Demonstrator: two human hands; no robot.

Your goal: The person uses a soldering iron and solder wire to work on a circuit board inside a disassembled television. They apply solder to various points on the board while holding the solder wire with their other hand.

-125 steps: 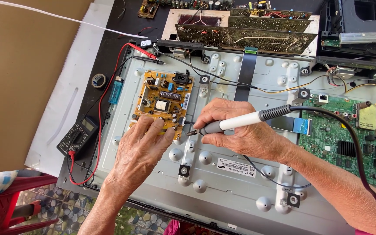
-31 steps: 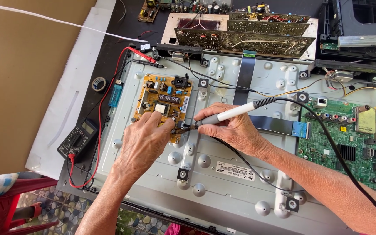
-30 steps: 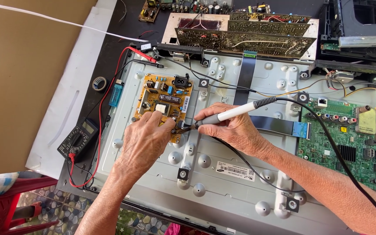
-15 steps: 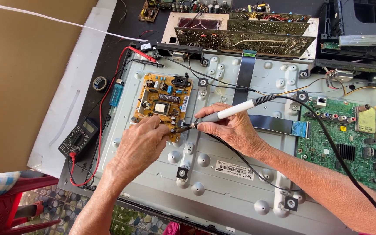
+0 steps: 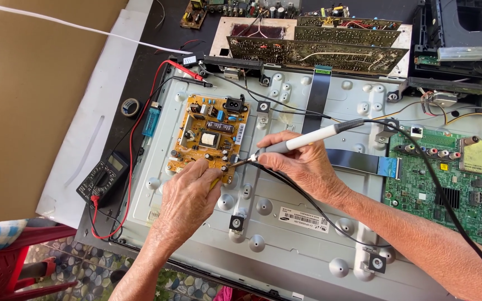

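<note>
A yellow power board (image 5: 210, 131) is mounted on the grey metal back panel (image 5: 302, 234) of an opened flat screen. My right hand (image 5: 302, 164) grips a white-handled soldering iron (image 5: 305, 140), its tip touching the board's lower right corner. My left hand (image 5: 188, 198) rests on the board's lower edge with fingers curled beside the iron's tip; whether it pinches something thin is hidden. The iron's black cord (image 5: 447, 195) runs off to the right over my forearm.
A green main board (image 5: 447, 184) sits at the right. A black multimeter (image 5: 102, 177) with red and black leads lies at the left, near a tape roll (image 5: 130, 106). Old circuit boards (image 5: 319, 44) lie at the back. Brown cardboard (image 5: 29, 100) covers the left; a red chair (image 5: 12, 262) stands below.
The hands stay on the board's lower right corner; the iron's handle has tilted slightly and my left hand has shifted a little nearer the tip.
</note>
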